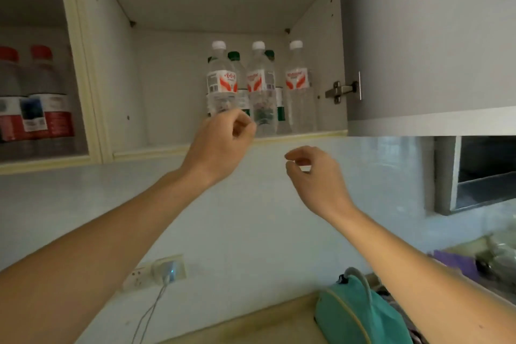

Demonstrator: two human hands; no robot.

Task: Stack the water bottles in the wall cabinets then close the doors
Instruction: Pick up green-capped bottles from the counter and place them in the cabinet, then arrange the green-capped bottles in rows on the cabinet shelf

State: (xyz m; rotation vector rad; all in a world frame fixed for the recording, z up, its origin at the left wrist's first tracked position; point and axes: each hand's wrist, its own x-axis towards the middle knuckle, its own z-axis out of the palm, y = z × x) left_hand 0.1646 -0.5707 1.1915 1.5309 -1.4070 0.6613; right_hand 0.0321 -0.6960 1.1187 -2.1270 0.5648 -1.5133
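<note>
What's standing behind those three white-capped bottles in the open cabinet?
Green-capped bottles stand behind the white-capped bottles; three green caps show. Their lower parts are mostly covered by the front row and the left hand.

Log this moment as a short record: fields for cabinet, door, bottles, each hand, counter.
cabinet: open cabinet, bottles on the bottom shelf at its right
door: grey door swung open on the right
white-cap bottles: three in front
green-cap bottles: behind them
red-cap bottles: left compartment
left hand: fingers loosely curled, holds nothing, in front of the leftmost bottle
right hand: loosely curled, holds nothing, below the shelf
counter: teal bag
</note>
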